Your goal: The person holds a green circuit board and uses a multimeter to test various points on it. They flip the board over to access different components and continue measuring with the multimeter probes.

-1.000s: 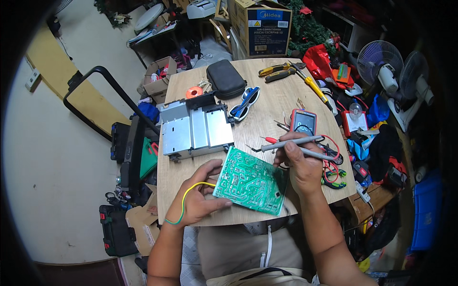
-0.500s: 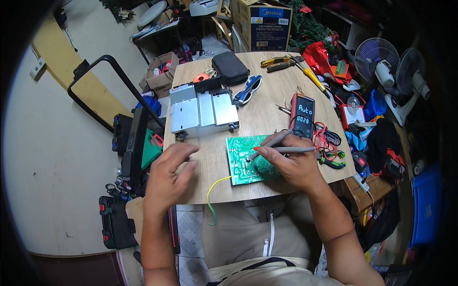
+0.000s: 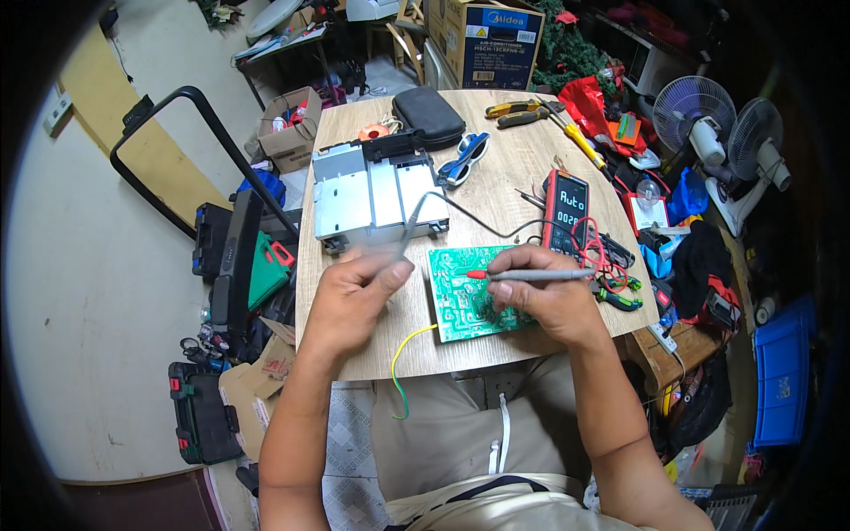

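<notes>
Your right hand rests on the green board, fingers pinched round the red-tipped probe; that probe lies level, its tip pointing to 9 o'clock over the board's upper middle; the fingers below it press on the board's right half. Your left hand hovers just off the board's left edge, at 9 o'clock from it, fingers closed on the grey probe; it is blurred, so you cannot tell how firm the grip is; that probe slants up toward 1 o'clock, and its black lead runs across the table to the meter.

The board sits near the table's near edge, at 6 o'clock of the top; a yellow-green wire trails from its lower left corner over that edge. Bare wood lies between your two hands and to the left of the left one, up to the table's left rim.

At 12 o'clock from the left hand stands the metal chassis, close behind the grey probe; the meter lies at 1 o'clock from the right hand, with red leads bunched at 3 o'clock; a black pouch, blue goggles and pliers lie farther back.
</notes>
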Available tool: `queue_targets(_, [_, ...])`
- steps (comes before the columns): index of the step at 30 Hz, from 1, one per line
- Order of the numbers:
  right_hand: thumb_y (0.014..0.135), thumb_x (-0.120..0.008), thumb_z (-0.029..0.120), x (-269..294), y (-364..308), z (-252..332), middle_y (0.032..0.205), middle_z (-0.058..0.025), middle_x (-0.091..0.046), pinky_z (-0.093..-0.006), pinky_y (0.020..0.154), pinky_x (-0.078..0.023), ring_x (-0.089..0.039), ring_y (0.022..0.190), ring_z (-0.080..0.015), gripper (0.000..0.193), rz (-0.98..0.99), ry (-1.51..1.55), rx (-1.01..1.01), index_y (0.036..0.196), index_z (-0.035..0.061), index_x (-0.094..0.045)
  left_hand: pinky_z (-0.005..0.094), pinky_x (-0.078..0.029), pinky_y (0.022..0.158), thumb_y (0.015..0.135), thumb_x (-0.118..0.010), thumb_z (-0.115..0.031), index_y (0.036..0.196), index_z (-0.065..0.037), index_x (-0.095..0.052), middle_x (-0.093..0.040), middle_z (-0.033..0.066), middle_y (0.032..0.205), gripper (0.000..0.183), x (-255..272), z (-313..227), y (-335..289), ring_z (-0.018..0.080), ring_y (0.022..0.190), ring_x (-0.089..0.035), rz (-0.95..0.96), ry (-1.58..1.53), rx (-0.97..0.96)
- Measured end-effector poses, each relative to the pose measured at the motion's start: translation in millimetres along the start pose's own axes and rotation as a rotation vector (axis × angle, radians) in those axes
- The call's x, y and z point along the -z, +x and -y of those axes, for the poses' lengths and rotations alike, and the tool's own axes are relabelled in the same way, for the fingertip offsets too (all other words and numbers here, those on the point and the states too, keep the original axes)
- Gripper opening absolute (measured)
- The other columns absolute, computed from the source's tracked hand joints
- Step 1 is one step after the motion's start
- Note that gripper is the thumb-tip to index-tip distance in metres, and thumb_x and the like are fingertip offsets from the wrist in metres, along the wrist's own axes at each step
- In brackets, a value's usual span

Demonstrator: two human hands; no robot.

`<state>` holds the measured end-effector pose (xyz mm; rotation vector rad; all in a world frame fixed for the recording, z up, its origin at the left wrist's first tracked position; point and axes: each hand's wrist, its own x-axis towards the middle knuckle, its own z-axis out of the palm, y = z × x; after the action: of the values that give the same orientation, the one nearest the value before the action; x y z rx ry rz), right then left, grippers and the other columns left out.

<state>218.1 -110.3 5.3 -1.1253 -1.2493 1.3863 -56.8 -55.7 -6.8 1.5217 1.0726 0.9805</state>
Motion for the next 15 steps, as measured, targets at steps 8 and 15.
queue_targets(8, [0.099, -0.069, 0.010, -9.0, -0.6, -30.7, 0.091, -0.0041, -0.070, -0.0257, 0.068, -0.049, -0.058, 0.075, -0.0079, 0.016, -0.092, 0.104, 0.114, 0.112, 0.0004, -0.067, 0.0338, -0.064, 0.068, 0.098, -0.068, -0.009, 0.114, -0.001, -0.060, -0.065, 0.0121, 0.102, 0.020, 1.8, 15.2, -5.3, 0.0147, 0.068, -0.066, 0.274, -0.834, 0.279])
queue_targets(15, [0.099, -0.070, 0.011, -6.2, -3.9, -31.9, 0.090, -0.0026, -0.067, -0.0248, 0.068, -0.047, -0.058, 0.076, -0.0075, 0.018, -0.082, 0.084, 0.107, 0.114, 0.0013, -0.066, 0.0384, -0.066, 0.081, 0.092, -0.069, 0.000, 0.125, 0.010, -0.059, -0.066, 0.0185, 0.115, 0.036, 11.8, 21.6, -3.6, 0.0242, 0.086, -0.076, 0.277, -0.587, 0.297])
